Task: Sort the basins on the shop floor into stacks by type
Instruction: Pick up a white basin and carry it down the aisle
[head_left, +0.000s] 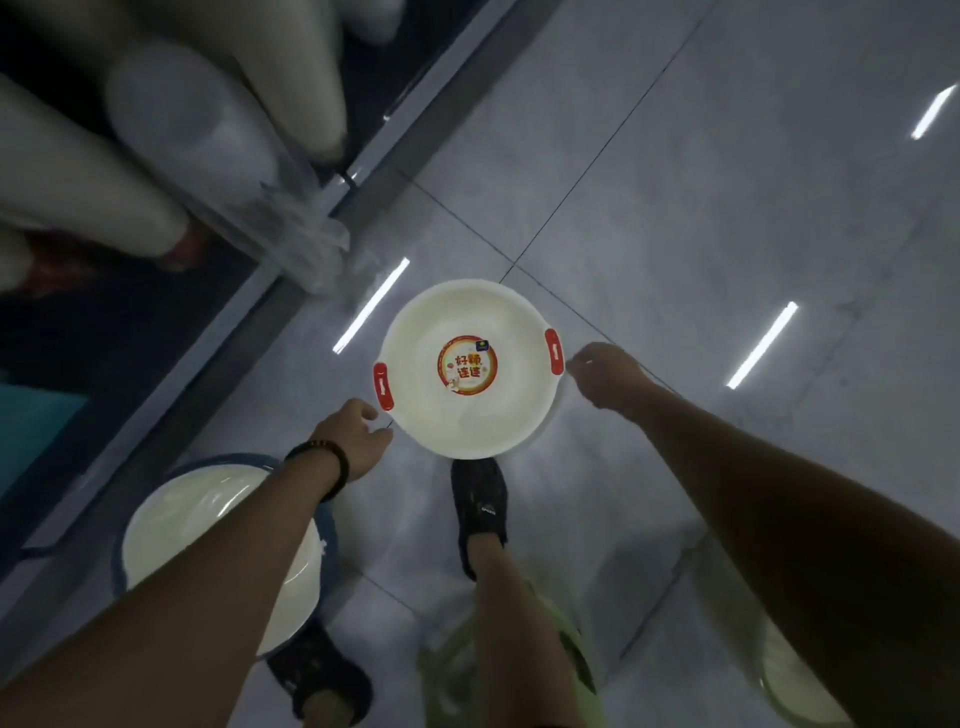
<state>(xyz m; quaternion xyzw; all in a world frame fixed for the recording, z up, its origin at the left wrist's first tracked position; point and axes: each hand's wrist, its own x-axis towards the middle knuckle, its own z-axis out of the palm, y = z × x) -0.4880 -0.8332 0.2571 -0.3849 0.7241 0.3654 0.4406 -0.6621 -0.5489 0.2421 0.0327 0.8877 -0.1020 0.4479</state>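
A white basin (467, 415) with two red handles and a round red sticker in its middle sits low over the tiled floor, just ahead of my shoe. My left hand (356, 434), with a bead bracelet on the wrist, hovers by the left red handle (383, 384), fingers loosely apart and holding nothing. Close beside the right red handle (554, 351) is my right hand (608, 376), fingers loosely curled and not gripping the basin. At lower left, under my left forearm, another white basin (208, 525) is nested inside a blue-rimmed one (118, 564).
A dark shelf unit (171, 332) runs along the left, holding tall stacks of pale wares (182, 119), some in clear plastic wrap. A yellow-green basin (447, 670) lies behind my legs, a pale one (784, 680) at lower right. My shoes (480, 512) stand between them.
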